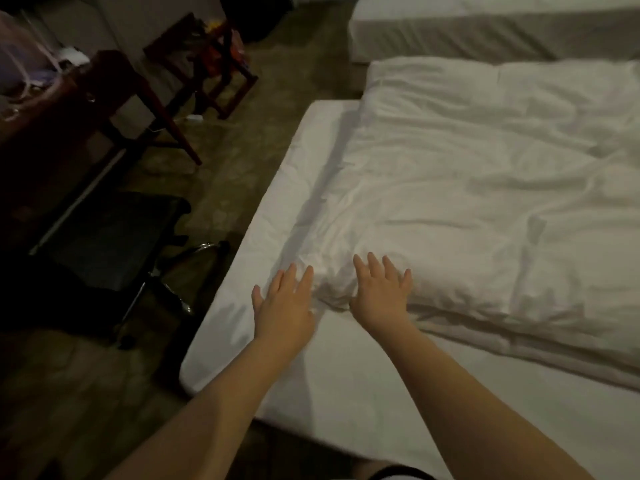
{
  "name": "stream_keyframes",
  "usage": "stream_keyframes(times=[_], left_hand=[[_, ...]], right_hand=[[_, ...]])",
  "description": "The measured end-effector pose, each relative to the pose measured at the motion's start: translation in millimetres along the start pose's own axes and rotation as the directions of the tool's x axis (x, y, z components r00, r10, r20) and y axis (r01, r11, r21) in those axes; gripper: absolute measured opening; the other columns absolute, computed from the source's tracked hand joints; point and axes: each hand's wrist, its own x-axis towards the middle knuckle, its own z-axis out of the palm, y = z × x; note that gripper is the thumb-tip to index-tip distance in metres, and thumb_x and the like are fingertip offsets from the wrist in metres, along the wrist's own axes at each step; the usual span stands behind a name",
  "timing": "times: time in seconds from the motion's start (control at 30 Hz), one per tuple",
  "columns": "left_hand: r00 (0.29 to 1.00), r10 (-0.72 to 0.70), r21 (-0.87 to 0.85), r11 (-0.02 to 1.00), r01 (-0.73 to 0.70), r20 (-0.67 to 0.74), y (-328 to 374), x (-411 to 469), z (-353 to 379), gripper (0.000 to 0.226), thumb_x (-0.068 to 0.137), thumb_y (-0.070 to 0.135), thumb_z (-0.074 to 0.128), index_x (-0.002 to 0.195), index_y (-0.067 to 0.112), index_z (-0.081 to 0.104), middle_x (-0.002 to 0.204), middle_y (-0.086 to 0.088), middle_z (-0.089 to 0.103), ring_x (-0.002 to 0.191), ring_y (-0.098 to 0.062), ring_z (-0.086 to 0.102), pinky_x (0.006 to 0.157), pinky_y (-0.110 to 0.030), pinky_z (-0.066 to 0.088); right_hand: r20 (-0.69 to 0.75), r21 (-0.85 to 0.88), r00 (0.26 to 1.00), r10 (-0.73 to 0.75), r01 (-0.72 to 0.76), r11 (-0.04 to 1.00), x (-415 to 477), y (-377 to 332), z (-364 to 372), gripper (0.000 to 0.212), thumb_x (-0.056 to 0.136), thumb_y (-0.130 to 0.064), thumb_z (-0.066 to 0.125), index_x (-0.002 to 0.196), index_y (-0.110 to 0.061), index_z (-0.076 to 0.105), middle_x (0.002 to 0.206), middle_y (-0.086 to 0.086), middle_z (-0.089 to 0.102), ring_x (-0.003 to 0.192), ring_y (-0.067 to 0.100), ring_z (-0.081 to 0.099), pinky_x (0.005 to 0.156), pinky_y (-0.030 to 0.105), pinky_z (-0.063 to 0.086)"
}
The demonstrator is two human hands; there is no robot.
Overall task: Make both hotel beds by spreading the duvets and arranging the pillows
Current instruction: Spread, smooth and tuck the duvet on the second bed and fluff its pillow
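White cotton, soft and thickly filled: duvet (467, 202) bunched across the centre and right of the frame, on top of the near bed (277, 209), with a bare strip of sheet exposed along the left edge and the bottom. Nearest corner at lower centre, crumpled. Left hand (282, 303) flat on the sheet just left of that corner, fingers straight and spread, tips touching the duvet's edge, gripping nothing. Right hand (381, 292) flat on top of the corner itself, fingers splayed, pressing rather than pinching. Second bed (485, 26) at the upper right, well apart across the floor; no pillows in view anywhere. Black chair (114, 230) at the left.

Probably light for its bulk, limp, prone to slumping and folding over itself, with no stiffness to push against. Best taken by pinching cover and filling together at the corner and along the near edge, one hand each side, then lifted and drawn towards the bare strip rather than dragged flat. Cover likely a little slippery, so whole fingers rather than fingertips.
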Motion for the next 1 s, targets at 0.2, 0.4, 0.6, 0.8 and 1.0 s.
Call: stream_keyframes(times=[0.2, 0.4, 0.6, 0.8, 1.0], left_hand=[[0.983, 0.114, 0.007, 0.993, -0.116, 0.146, -36, 71, 19, 0.067, 0.098, 0.035, 0.043, 0.150, 0.034, 0.001, 0.159, 0.002, 0.002, 0.146, -0.020, 0.004, 0.115, -0.049, 0.009], [0.931, 0.311, 0.007, 0.948, -0.318, 0.194, -62, 145, 15, 0.067, 0.097, 0.031, 0.039, 0.150, 0.037, -0.002, 0.160, 0.004, -0.002, 0.146, -0.019, 0.003, 0.115, -0.048, 0.007], [0.784, 0.611, 0.014, 0.788, -0.616, 0.114, -125, 215, -40, 0.069, 0.096, 0.027, 0.038, 0.151, 0.031, -0.004, 0.159, 0.001, 0.000, 0.145, -0.021, 0.004, 0.114, -0.049, 0.007], [0.691, 0.717, -0.002, 0.694, -0.720, 0.086, -206, 252, -88, 0.067, 0.097, 0.029, 0.040, 0.151, 0.031, 0.000, 0.159, 0.001, 0.000, 0.146, -0.022, 0.002, 0.114, -0.051, 0.007], [0.596, 0.801, -0.021, 0.597, -0.802, 0.051, -242, 259, -133, 0.067, 0.098, 0.029, 0.042, 0.151, 0.032, 0.001, 0.160, 0.000, 0.000, 0.146, -0.022, 0.000, 0.115, -0.051, 0.006]], right_hand=[[0.027, 0.002, 0.992, 0.122, -0.122, 0.992, 31, -44, 22, 0.069, 0.093, -0.024, 0.044, 0.152, -0.029, 0.007, 0.161, -0.002, 0.002, 0.148, 0.023, 0.000, 0.113, 0.056, -0.003], [-0.016, 0.043, 0.923, 0.384, -0.383, 0.923, 81, -76, 13, 0.067, 0.096, -0.026, 0.042, 0.152, -0.032, 0.006, 0.161, -0.004, -0.001, 0.148, 0.023, -0.004, 0.114, 0.056, -0.003], [-0.142, 0.174, 0.735, 0.663, -0.640, 0.748, 110, -158, -7, 0.074, 0.093, -0.033, 0.052, 0.151, -0.034, 0.007, 0.161, -0.006, 0.000, 0.147, 0.022, -0.003, 0.114, 0.055, -0.002], [-0.184, 0.256, 0.631, 0.754, -0.710, 0.656, 131, -267, -26, 0.074, 0.091, -0.031, 0.053, 0.151, -0.033, 0.011, 0.160, -0.007, 0.004, 0.147, 0.022, 0.001, 0.114, 0.054, -0.001], [-0.237, 0.265, 0.598, 0.766, -0.719, 0.643, 137, -325, -61, 0.070, 0.092, -0.038, 0.052, 0.151, -0.031, 0.015, 0.159, -0.008, 0.014, 0.146, 0.021, 0.008, 0.114, 0.054, 0.006]])
